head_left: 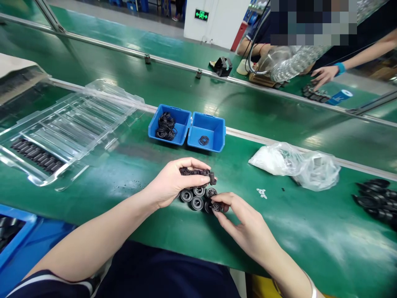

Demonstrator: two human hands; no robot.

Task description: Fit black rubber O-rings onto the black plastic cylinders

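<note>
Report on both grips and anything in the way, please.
Left grip holding small black parts. Right grip pinching a round part. Other round parts alongside.

Head-worn view, facing forward and down, close

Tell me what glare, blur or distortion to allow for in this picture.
Head view: left hand, right hand and round parts look fairly sharp; head view: pale glare on the table at lower right, bright reflections along the clear tray; head view: dark pile at the right edge looks soft, perhaps stretched; head view: pixelated block hides detail at top right.
</note>
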